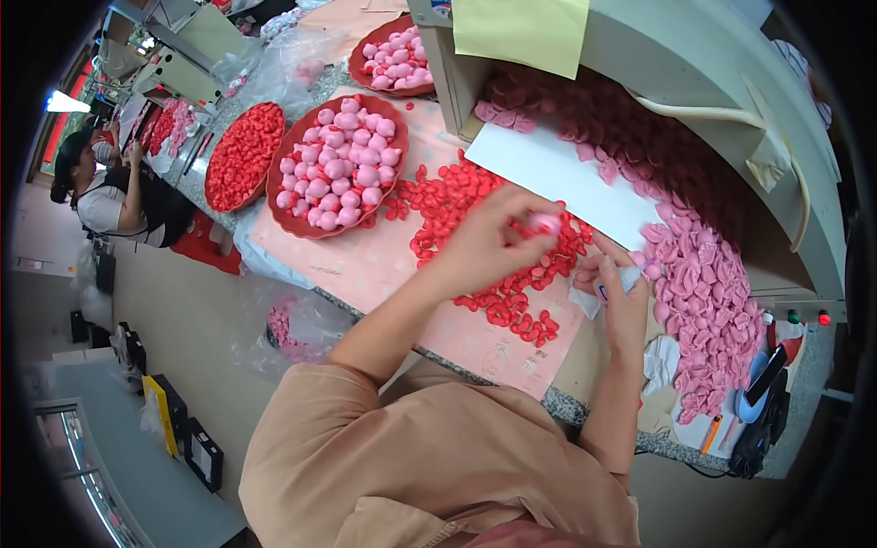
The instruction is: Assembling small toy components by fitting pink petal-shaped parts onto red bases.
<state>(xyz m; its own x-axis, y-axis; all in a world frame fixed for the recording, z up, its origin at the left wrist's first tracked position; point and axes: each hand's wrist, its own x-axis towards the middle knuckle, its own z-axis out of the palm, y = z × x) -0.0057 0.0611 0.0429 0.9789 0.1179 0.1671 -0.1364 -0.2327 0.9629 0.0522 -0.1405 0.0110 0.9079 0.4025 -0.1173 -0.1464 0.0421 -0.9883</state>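
Observation:
My left hand (504, 239) is raised over loose small red pieces (448, 196), its fingertips pinched on a pink ball-shaped piece (545, 222) with some red on it. Close to its right, my right hand (614, 285) is curled round a crumpled white cloth (630, 277), which shows on both sides of the fingers. A heap of pink cupped pieces (703, 301) lies just right of that hand. Left of the red pieces stands a red scalloped tray (290, 219) full of pink balls with red parts.
A second tray of red pieces (245, 155) and another of pink balls (397, 57) stand farther off. A grey machine housing (676, 55) arches over a white board (562, 183). A phone (766, 376) and an orange pen (711, 434) lie at the right. Another person (128, 196) works at the far left.

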